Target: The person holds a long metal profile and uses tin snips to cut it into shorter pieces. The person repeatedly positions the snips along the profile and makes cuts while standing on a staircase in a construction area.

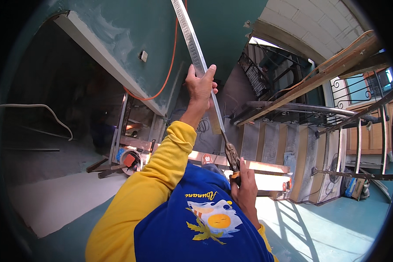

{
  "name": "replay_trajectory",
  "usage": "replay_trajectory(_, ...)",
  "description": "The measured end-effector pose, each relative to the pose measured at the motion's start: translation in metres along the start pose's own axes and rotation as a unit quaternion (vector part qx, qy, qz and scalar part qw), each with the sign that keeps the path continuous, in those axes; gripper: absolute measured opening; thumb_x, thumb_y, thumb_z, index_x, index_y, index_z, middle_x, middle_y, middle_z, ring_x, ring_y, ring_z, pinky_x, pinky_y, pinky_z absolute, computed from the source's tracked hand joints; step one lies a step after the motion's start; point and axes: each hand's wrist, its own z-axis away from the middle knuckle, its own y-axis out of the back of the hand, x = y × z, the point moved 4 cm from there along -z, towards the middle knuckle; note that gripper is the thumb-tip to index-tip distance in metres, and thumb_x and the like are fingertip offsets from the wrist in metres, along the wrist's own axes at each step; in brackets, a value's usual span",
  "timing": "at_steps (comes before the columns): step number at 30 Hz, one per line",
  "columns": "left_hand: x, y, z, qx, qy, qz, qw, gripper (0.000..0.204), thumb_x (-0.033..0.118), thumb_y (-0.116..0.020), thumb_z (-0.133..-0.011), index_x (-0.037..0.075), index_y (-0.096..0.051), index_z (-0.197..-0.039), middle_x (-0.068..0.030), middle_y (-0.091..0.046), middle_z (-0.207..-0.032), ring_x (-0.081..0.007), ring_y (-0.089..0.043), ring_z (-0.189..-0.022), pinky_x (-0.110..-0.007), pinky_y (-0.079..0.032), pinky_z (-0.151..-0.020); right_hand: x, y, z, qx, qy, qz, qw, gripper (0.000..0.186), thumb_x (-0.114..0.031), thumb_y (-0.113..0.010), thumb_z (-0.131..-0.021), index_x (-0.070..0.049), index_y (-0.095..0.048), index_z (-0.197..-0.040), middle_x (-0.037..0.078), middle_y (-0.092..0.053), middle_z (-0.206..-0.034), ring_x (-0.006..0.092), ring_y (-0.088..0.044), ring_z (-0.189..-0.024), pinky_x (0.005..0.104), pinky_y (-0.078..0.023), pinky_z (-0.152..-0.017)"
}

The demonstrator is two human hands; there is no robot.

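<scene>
A long silver metal channel [187, 32] slants up from the middle of the view past the top edge. My left hand [200, 87] is closed round it at mid-height. At the channel's lower end are the jaws of dark metal snips [230, 153]; I cannot tell whether they bite into it. My right hand [243, 183] grips the snips' handles, which show some orange, below my left hand. Both forearms have yellow sleeves.
Stairs [270, 144] with iron railings and wooden beams [310, 83] fill the right. An orange cable [150, 97] hangs along the green wall [218, 35]. A plank [273, 167] crosses below the snips. A bucket [131, 161] with tools stands at the left.
</scene>
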Motion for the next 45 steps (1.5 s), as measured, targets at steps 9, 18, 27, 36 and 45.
replay_trajectory(9,-0.008,-0.022,0.011,0.004,-0.009,0.014,1.0,0.031,0.018,-0.077,-0.096,0.006,-0.051,-0.109,-0.0031,-0.056,-0.083,-0.0084,-0.055,-0.059,-0.025,-0.049,-0.046,0.014,-0.003,0.023,0.191,0.041,0.031,0.98,0.064,0.006,-0.077,-0.076,-0.004,-0.059,-0.137,0.018,-0.058,-0.103,0.0358,-0.063,-0.089,0.046,-0.053,-0.077)
replay_trajectory(18,-0.008,-0.035,0.016,0.003,-0.022,-0.012,1.0,0.027,0.017,-0.075,-0.097,0.008,-0.051,-0.106,-0.0021,-0.056,-0.08,-0.0086,-0.057,-0.058,-0.025,-0.05,-0.047,0.032,-0.008,0.013,0.044,-0.09,-0.091,0.991,0.026,-0.014,-0.079,-0.088,-0.002,-0.062,-0.105,0.016,-0.064,-0.084,0.0374,-0.066,-0.082,0.0445,-0.052,-0.075)
replay_trajectory(27,0.008,-0.038,-0.012,-0.134,0.03,0.186,0.973,0.044,0.012,-0.074,-0.096,0.009,-0.052,-0.134,0.0,-0.05,-0.079,-0.0061,-0.05,-0.055,-0.022,-0.046,-0.044,0.04,-0.003,0.026,-0.133,-0.137,-0.308,0.932,0.036,-0.027,-0.076,-0.096,-0.001,-0.062,-0.117,0.012,-0.057,-0.111,0.0252,-0.057,-0.117,0.0362,-0.043,-0.104)
replay_trajectory(36,0.002,-0.032,-0.018,-0.195,0.06,0.276,0.939,0.069,0.012,-0.072,-0.095,0.01,-0.04,-0.156,0.0008,-0.048,-0.076,-0.0057,-0.05,-0.054,-0.022,-0.047,-0.043,0.008,0.009,0.001,-0.155,-0.108,-0.341,0.921,0.039,-0.026,-0.073,-0.099,-0.001,-0.061,-0.127,0.013,-0.069,-0.108,0.0233,-0.066,-0.102,0.0379,-0.051,-0.094)
replay_trajectory(45,-0.004,-0.017,-0.03,-0.177,0.066,0.301,0.935,0.067,0.011,-0.069,-0.096,0.01,-0.04,-0.156,0.0006,-0.047,-0.076,-0.0059,-0.049,-0.054,-0.021,-0.048,-0.044,0.003,0.009,-0.013,-0.195,-0.128,-0.326,0.916,0.037,-0.027,-0.072,-0.099,-0.001,-0.061,-0.124,0.013,-0.07,-0.105,0.0221,-0.066,-0.1,0.037,-0.051,-0.091)
